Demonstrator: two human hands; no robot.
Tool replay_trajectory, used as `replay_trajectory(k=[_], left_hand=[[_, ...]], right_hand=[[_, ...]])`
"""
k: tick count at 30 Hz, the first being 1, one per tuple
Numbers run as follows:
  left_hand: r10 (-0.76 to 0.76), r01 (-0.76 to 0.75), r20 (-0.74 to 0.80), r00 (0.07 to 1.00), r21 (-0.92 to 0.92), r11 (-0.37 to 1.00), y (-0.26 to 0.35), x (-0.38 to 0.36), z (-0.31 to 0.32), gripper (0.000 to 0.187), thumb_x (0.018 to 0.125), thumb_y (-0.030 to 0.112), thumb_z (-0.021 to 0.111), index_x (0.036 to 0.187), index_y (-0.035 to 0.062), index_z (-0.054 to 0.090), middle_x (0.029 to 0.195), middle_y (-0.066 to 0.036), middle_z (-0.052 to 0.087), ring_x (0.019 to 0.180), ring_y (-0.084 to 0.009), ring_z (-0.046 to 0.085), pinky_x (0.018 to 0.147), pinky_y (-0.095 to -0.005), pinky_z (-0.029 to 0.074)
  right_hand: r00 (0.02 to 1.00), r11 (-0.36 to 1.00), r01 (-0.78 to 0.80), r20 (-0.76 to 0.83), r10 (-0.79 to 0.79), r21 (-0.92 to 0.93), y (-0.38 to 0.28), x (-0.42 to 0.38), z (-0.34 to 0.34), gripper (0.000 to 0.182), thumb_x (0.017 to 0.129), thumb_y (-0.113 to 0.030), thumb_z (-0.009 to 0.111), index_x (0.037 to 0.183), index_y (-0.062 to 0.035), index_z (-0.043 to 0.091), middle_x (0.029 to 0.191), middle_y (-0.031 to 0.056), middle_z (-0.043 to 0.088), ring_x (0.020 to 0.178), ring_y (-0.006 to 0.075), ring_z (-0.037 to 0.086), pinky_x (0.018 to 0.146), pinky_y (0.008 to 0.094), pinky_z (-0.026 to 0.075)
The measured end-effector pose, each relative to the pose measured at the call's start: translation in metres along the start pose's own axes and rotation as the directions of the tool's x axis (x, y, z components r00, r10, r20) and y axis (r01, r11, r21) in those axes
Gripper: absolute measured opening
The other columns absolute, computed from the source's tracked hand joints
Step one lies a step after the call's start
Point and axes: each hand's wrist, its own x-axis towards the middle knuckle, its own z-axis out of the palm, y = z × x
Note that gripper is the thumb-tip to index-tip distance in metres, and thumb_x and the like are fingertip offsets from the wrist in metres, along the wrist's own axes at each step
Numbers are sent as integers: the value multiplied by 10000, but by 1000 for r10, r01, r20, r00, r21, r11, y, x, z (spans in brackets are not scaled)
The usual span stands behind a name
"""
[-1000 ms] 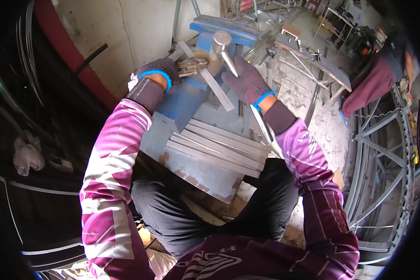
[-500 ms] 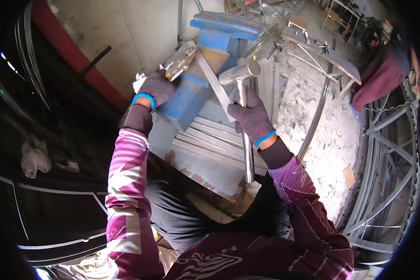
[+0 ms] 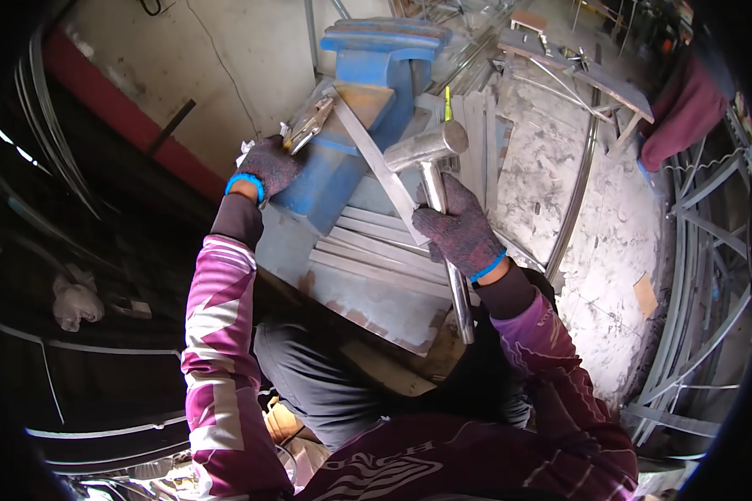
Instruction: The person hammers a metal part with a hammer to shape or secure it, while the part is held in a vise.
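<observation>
My left hand (image 3: 272, 169), in a dark knit glove with a blue cuff, is closed round locking pliers (image 3: 312, 122). Their jaws are at the upper end of a flat metal bar (image 3: 369, 149), which slants down to the right past a blue bench vise (image 3: 316, 189). My right hand (image 3: 459, 224), gloved alike, grips the shiny handle of a metal hammer (image 3: 427, 148), its head pointing up. The bar's lower end meets the fingers of this hand, and some of those fingers are hidden behind the handle.
Several flat metal strips (image 3: 374, 254) lie on a grey metal plate (image 3: 368, 321) below the vise. A low wooden bench (image 3: 581, 73) stands at the upper right, near a person's maroon clothing (image 3: 683, 113). Welded metal frames (image 3: 702, 334) line the right side.
The view has shifted slightly. The hammer has tilted, its handle's lower end swinging right and its head sitting a little lower. Both hands keep their holds on the pliers and hammer.
</observation>
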Motion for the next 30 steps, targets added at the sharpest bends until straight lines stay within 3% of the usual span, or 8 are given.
replay_trajectory(k=[11,20,22,26,28,30], left_hand=[[-20,19,10,1000,69,997,-3,14,6,370,818,271,625,1002,-51,637,1009,-309,662,993,-473,628,849,-492,516],[19,-30,121,992,86,996,9,19,-15,373,814,289,631,951,-57,643,961,-316,653,963,-472,631,820,-486,514],[99,-104,63,993,81,991,1,23,-8,391,812,305,632,936,-65,648,941,-320,652,949,-478,631,809,-487,513],[61,-67,97,993,62,996,16,15,-17,390,825,300,620,955,-66,650,932,-320,651,953,-482,628,815,-494,508],[37,-49,116,993,97,994,25,10,-23,402,847,293,555,1065,-13,697,1079,-294,670,1042,-464,632,906,-502,515],[24,-36,112,993,101,994,25,11,-22,404,848,297,559,1066,-13,696,1080,-296,669,1045,-463,632,907,-500,515]], right_hand=[[998,1000,-5,58,4,26,-2,-2,-3,249,842,-165,667,1009,-48,524,765,56,554,610,138,584,487,303,514],[998,998,-48,40,46,42,-1,-4,-3,229,853,-169,663,990,-55,520,752,55,556,572,132,571,477,302,509],[997,994,-71,35,69,81,3,-3,-4,322,835,-115,691,1127,-60,565,832,30,575,583,99,576,442,250,486],[995,992,-95,35,92,84,1,-3,-6,308,843,-116,689,1119,-61,563,830,30,574,578,102,575,442,252,487],[998,993,-47,56,41,106,5,-3,-7,298,847,-120,690,1110,-64,561,827,32,570,575,103,573,444,254,489],[998,995,-49,51,45,81,1,-4,-6,259,857,-150,678,1061,-62,544,794,43,557,584,118,578,456,273,501]])
